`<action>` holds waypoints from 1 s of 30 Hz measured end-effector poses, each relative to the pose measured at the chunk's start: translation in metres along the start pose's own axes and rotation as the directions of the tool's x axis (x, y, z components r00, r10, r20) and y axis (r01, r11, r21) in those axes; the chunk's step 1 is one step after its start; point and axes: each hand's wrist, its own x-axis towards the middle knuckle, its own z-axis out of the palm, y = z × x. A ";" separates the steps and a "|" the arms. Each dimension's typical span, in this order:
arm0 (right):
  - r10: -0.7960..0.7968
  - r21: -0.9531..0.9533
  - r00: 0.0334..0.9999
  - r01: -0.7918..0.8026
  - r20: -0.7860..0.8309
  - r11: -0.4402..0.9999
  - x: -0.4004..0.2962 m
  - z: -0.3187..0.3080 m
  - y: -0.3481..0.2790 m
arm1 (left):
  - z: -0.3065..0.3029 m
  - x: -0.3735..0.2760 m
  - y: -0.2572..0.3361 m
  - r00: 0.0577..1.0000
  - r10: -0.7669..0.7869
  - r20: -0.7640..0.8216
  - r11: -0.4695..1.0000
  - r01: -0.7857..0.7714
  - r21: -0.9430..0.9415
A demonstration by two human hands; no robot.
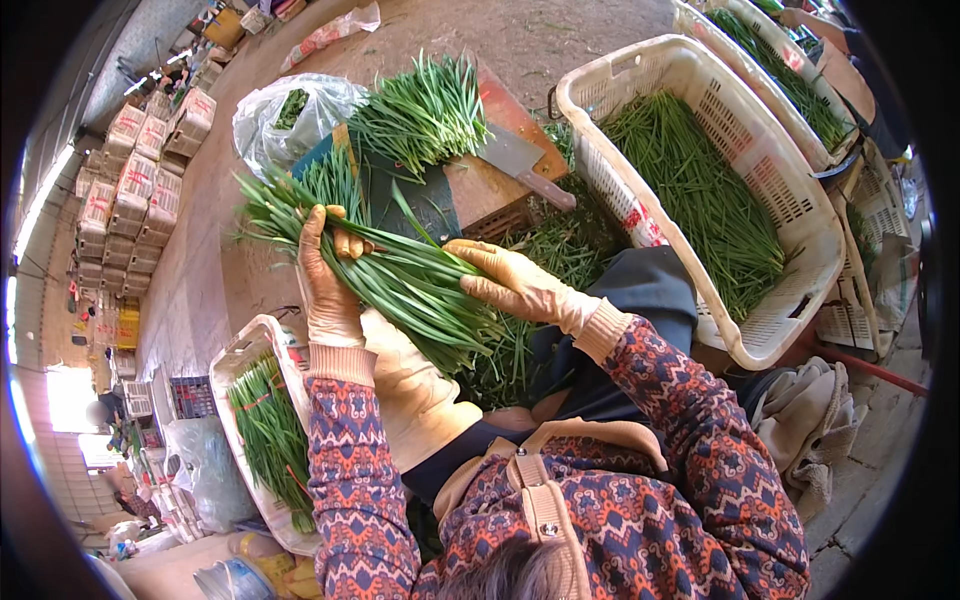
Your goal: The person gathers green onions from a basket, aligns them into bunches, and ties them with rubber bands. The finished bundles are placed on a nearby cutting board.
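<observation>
A loose bunch of long flat green leaves, like garlic chives (412,281), lies slantwise across my lap. My left hand (330,274), in a stained thin glove, grips it near its upper left end. At its right edge, my gloved right hand (529,283) has leaves between thumb and fingers. One leaf sticks up by the right fingertips. Beyond my hands, a thick heap of the same greens (427,112) rests on a low work surface. A cleaver (517,154) lies beside that heap, its handle towards me. More leaves (330,176) are behind my left hand.
A large white plastic crate (581,142) of greens stands on my right, with more crates behind it. Tied bundles (266,427) sit in a crate on my left. A clear plastic bag (259,112) is at the far left. Leaf scraps (570,251) cover the ground between.
</observation>
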 end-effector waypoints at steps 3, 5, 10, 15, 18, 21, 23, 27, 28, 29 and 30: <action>0.087 0.204 0.996 -0.090 0.023 0.975 0.003 -0.007 -0.011 | 0.006 0.001 -0.004 0.998 -0.041 0.053 0.998 0.039 0.050; 0.111 0.349 0.989 -0.137 0.093 0.927 0.013 -0.001 -0.008 | 0.015 0.003 -0.010 0.992 -0.104 0.068 0.993 0.101 0.055; 0.219 0.742 0.971 -0.212 0.090 0.636 0.014 0.030 -0.014 | 0.052 0.010 -0.045 0.986 -0.159 0.040 0.984 0.155 0.090; 0.334 0.948 0.935 -0.207 0.119 0.242 -0.006 0.044 0.007 | 0.057 0.026 -0.082 0.890 -0.434 -0.140 0.856 0.456 0.246; 0.382 0.966 0.923 -0.134 0.040 0.221 -0.013 0.045 0.006 | 0.037 0.023 -0.094 0.945 -0.310 0.101 0.913 0.266 0.308; 0.456 0.973 0.890 -0.119 0.015 0.199 -0.020 0.030 0.009 | 0.007 0.004 -0.097 0.954 -0.296 -0.056 0.832 0.286 0.476; 0.493 0.978 0.868 -0.043 -0.065 0.205 -0.020 0.026 0.014 | -0.027 -0.016 -0.108 0.934 -0.354 -0.044 0.836 0.337 0.434; 0.538 0.949 0.818 0.029 -0.204 0.315 -0.015 0.042 0.021 | -0.052 -0.079 -0.129 0.827 -0.519 0.214 0.789 0.368 0.492; 0.557 0.937 0.797 0.031 -0.233 0.349 -0.016 0.047 0.018 | -0.041 -0.091 -0.124 0.772 -0.615 0.159 0.722 0.472 0.506; 0.574 0.922 0.775 0.031 -0.265 0.385 -0.017 0.051 0.014 | -0.031 -0.098 -0.120 0.705 -0.702 0.106 0.646 0.566 0.512; 0.590 0.921 0.762 0.022 -0.268 0.390 -0.019 0.055 0.012 | -0.019 -0.101 -0.113 0.699 -0.712 0.067 0.615 0.575 0.539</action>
